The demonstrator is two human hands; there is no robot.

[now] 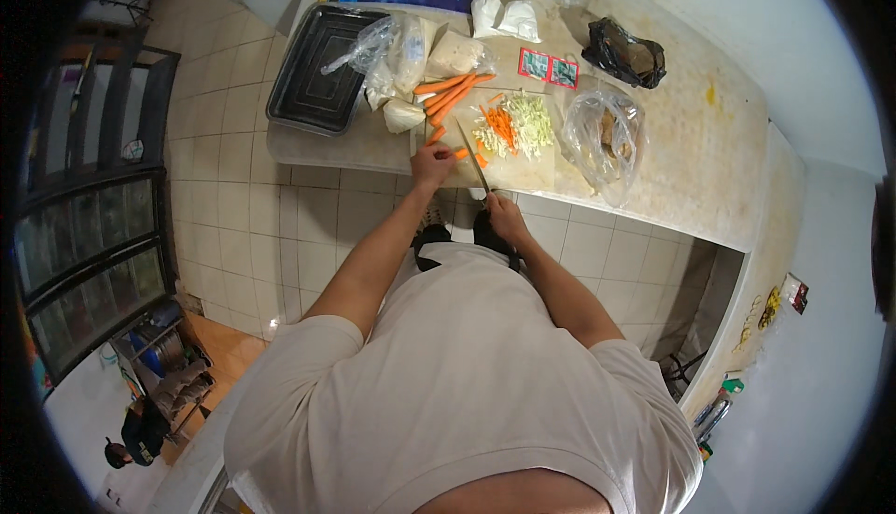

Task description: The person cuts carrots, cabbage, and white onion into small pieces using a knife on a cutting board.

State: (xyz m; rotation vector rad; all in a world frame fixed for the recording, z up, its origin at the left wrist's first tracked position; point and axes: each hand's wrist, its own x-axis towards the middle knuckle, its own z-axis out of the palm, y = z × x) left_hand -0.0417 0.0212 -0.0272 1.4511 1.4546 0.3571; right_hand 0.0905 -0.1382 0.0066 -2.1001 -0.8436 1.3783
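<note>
My right hand (507, 218) grips the handle of a kitchen knife (473, 155) near the counter's front edge, its blade pointing away from me over a pale cutting board (532, 174). Just left of the blade, my left hand (432, 165) has its fingers closed on a short piece of carrot (461, 153). Another carrot piece (437, 135) lies beyond that hand. Right of the knife are cut carrot sticks (501, 126) and a heap of shredded cabbage (530, 122). Several whole carrots (452, 96) lie farther back, beside a chunk of cabbage (403, 116).
A black tray (317, 70) sits at the counter's left end, beside clear plastic bags (403, 56). To the right are a clear bag with brown contents (607, 136) and a black plastic bag (625, 52). Red-edged packets (549, 68) and white bundles (504, 17) lie behind the board.
</note>
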